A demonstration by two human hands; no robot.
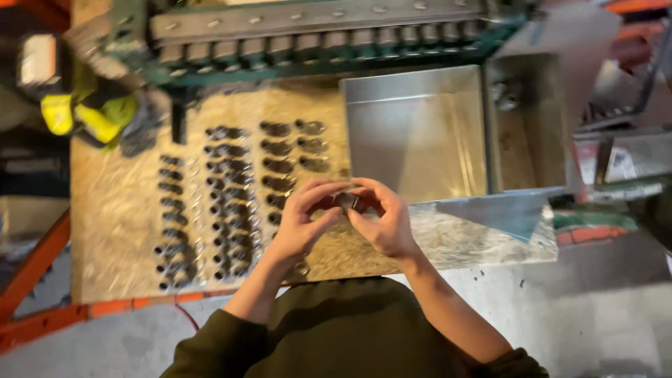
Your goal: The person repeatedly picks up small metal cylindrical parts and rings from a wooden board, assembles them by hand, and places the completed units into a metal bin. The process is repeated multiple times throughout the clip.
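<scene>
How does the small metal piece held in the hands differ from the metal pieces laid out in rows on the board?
The small metal piece is lifted off the surface, pinched between the left hand and right hand; the rows of metal pieces lie untouched on the board. The held one is alone; the others sit in ordered columns. Both look dark, small and metallic.

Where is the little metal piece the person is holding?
In the head view, the small dark metal piece sits near the middle, pinched between the left hand and right hand, just below the shiny metal tray.
</scene>
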